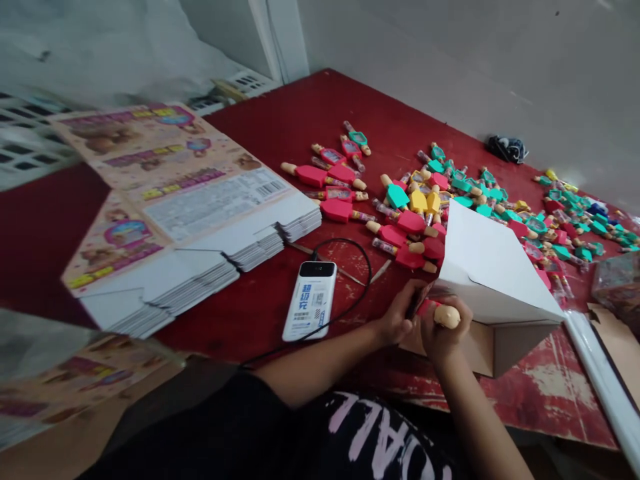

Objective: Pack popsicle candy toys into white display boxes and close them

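Where the red table [310,100] meets its left edge, a stack of flat printed cartons [200,193] is laid out, printed faces up, white flaps turned toward the near edge. Below the near left part of the table, further printed cardboard [75,380] is seen, blurred. Near the middle of the near edge, one white power bank [310,303] with a black top is placed, a black cable [369,263] being plugged into it. Beyond it, toward the table's middle, loose red paddle-shaped toys [340,211] with beige heads and clear tubes are scattered. Above the near edge, the left hand [400,313] is held with fingers curled beside a dark-edged item; whether it is gripped cannot be told. Beside it, the right hand [443,343] is clamped on a red toy with a beige animal head [447,317], which is held just before the left side of an open white box [495,260] set at the near edge. Behind the box, a teal, red and yellow toy pile [465,183] is spread toward the right end. At the far edge, a dark crumpled bundle [507,148] is found. At the near right corner, a whitish roll [600,380] is laid beside brown cardboard [617,347].
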{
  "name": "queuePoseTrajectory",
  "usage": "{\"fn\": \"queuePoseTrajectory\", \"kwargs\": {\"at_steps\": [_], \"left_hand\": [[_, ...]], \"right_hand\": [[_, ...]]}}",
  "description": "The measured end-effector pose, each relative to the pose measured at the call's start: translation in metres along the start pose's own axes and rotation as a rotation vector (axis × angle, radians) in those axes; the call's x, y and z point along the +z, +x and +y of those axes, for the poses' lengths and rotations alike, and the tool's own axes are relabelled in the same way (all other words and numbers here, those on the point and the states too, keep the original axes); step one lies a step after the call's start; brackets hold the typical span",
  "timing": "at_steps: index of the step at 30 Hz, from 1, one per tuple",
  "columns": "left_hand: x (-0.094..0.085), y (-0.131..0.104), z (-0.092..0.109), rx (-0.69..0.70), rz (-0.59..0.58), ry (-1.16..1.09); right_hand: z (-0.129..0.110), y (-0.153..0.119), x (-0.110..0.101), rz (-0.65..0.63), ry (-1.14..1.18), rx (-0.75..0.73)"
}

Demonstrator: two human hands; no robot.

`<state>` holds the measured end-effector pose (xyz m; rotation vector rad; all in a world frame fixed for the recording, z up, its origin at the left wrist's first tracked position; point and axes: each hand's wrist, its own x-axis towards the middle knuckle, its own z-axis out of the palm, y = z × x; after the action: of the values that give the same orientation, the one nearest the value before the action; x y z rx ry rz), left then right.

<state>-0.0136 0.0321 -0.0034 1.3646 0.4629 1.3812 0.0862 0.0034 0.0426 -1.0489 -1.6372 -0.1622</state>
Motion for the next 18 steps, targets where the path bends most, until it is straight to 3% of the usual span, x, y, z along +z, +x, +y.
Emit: {"fn": "queuePoseTrajectory", "kwargs": {"at_steps": [4, 8, 10, 12, 14, 16, 17, 18], "left_hand": [[0.012, 0.027, 0.036, -0.048, -0.067, 0.008], [0.019, 0.048, 0.061, -0.186, 0.037, 0.01], [0.016, 0.052, 0.067, -0.238, 0.04, 0.037], [0.011, 0.051, 0.069, -0.268, 0.022, 0.029], [0.008, 0.048, 0.068, -0.247, 0.043, 0.006], [0.011, 0.044, 0.066, -0.2, 0.085, 0.024], [0.015, 0.043, 0.064, -0.179, 0.107, 0.056], [0.018, 0.043, 0.062, -0.156, 0.129, 0.101]], "right_hand": [[0.003, -0.005, 0.006, -0.036, -0.064, 0.082], [-0.013, 0.006, -0.01, -0.24, -0.284, 0.102], [-0.023, 0.012, -0.034, -0.243, -0.362, 0.054], [-0.022, 0.014, -0.07, -0.13, -0.407, 0.014], [-0.003, 0.016, -0.11, 0.081, -0.467, 0.033], [0.033, 0.019, -0.146, 0.172, -0.596, 0.199], [0.054, 0.021, -0.16, 0.092, -0.696, 0.363], [0.076, 0.023, -0.169, -0.131, -0.774, 0.495]]}}
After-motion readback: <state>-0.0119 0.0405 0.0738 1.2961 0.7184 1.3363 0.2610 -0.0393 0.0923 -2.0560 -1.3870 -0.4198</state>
